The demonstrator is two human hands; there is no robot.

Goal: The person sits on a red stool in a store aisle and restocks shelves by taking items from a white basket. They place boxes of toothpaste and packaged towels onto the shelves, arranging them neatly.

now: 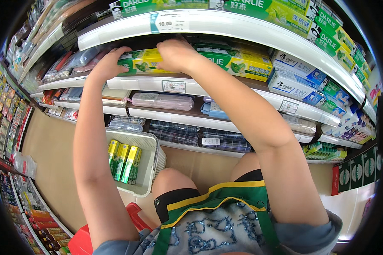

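A green and yellow Darlie toothpaste box (138,61) lies lengthwise on the shelf, under the upper shelf's edge. My left hand (107,65) grips its left end, thumb in front and fingers over the top. Over its right part is my right hand (175,55), thumb at the front face; its other fingertips are hidden behind. To the right of my right hand sits another green and yellow toothpaste box (249,65), partly behind my forearm. Below my left forearm, a pale plastic basket (148,172) on the floor holds several green and yellow boxes (124,162).
White Darlie boxes (293,81) stand at the right of this shelf. Packaged textiles (79,62) lie at its left. The upper shelf's white edge (210,24) overhangs my hands. A red plastic object (81,240) is at the lower left. My knees (175,181) face the shelving.
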